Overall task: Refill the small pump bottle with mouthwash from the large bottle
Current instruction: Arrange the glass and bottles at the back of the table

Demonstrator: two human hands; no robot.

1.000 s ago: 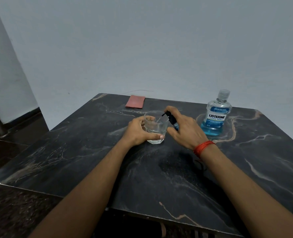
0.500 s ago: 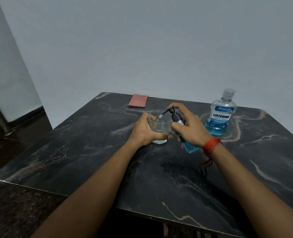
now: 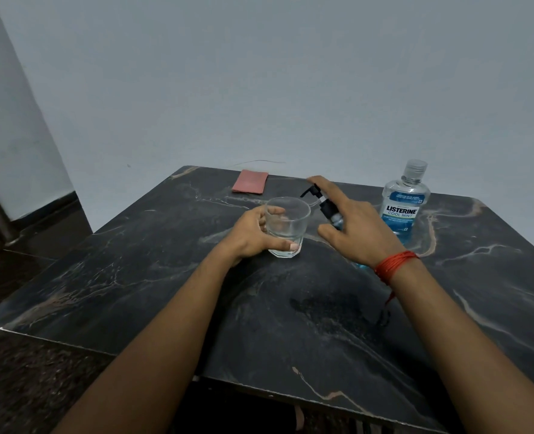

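Observation:
My left hand (image 3: 253, 233) wraps around a clear glass tumbler (image 3: 287, 227) that stands on the dark marble table (image 3: 290, 308). My right hand (image 3: 356, 227) grips the small pump bottle (image 3: 330, 211), which has a black pump head and blue liquid inside. The bottle is tilted with its nozzle pointing left, just behind the tumbler's rim, and my index finger rests on top of the pump. The large mouthwash bottle (image 3: 405, 202), capped and partly filled with blue liquid, stands upright to the right of my right hand.
A folded pink cloth (image 3: 250, 181) lies near the table's far edge. A pale wall rises just behind the table. The table's front edge runs across the lower part of the view, with dark floor at the left.
My right hand has raised the pump bottle's head a little and shifted it right, off the tumbler's mouth. My left hand has stayed on the tumbler.

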